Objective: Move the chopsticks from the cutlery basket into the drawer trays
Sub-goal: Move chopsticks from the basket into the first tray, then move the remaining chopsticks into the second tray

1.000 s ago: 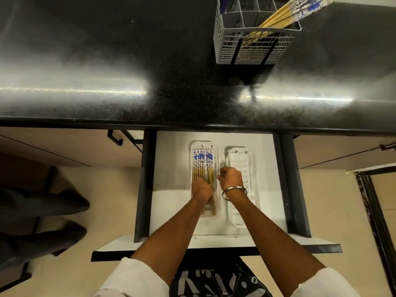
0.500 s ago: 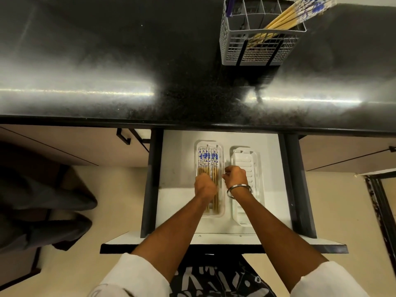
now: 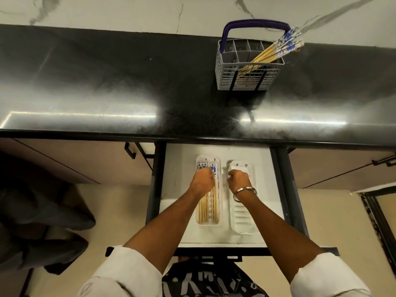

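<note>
I am looking down into the open white drawer [image 3: 265,189], which is sitting pulled out beneath the front edge of the glossy black speckled stone countertop [image 3: 107,82], with dark rails running along both of its sides and bare white floor showing around the two trays. The left clear plastic tray [image 3: 209,224], a long rounded rectangle, is holding a row of bamboo chopsticks with blue-and-white patterned tops [image 3: 207,207] lying side by side along its length. My left hand [image 3: 202,180] is hovering over the patterned end of that row with its fingers curled under; I cannot tell whether they are pinching a stick or merely resting on them. Just beside it, the right ribbed white plastic tray [image 3: 243,219] is showing only its raised ridges, and my right hand [image 3: 239,179], wearing a plain metal bangle [image 3: 244,191] at the wrist, is clenching into a loose fist over the tray's far end, holding nothing that I can see. The two hands are staying apart, a narrow strip of drawer floor lying between them. Far back on the countertop, well apart from the drawer, the grey plastic mesh cutlery basket with a dark blue handle [image 3: 248,79] is standing upright, and a second bundle of matching chopsticks [image 3: 276,50] is leaning out over its right rim. Behind it a white veined marble wall [image 3: 128,11] is rising.
</note>
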